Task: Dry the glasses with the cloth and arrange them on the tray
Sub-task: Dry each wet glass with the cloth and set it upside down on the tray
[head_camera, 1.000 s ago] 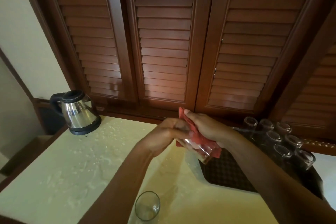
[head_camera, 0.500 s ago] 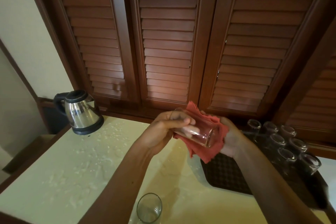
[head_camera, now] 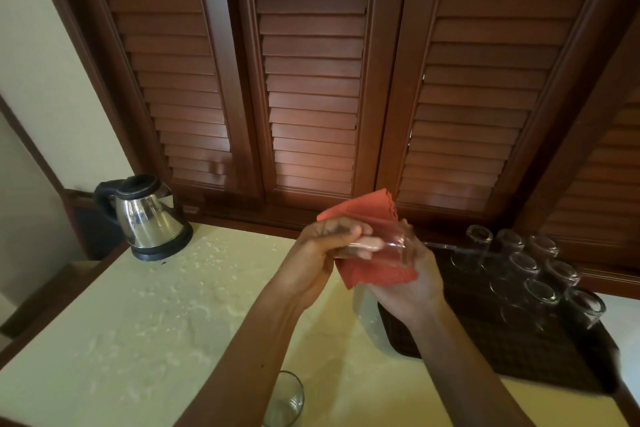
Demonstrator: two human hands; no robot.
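Note:
A clear glass point(head_camera: 389, 246) lies on its side in the air above the counter. My left hand point(head_camera: 322, 253) grips it, fingers curled over its base end. My right hand point(head_camera: 412, 284) holds a red cloth point(head_camera: 374, 274) cupped under and behind the glass. The dark tray point(head_camera: 467, 333) lies at the right of the counter. Several glasses point(head_camera: 530, 267) stand upside down on its far right part. One more glass point(head_camera: 285, 399) stands upright at the counter's near edge, partly hidden by my left forearm.
A steel electric kettle point(head_camera: 145, 218) stands at the counter's back left. The cream counter point(head_camera: 145, 322) is speckled with water drops. Brown louvred doors point(head_camera: 311, 80) rise right behind the counter.
The glass went from tilted downward inside the cloth to lying level on top of it. Both hands rose a little, and my right hand now cups the cloth from below.

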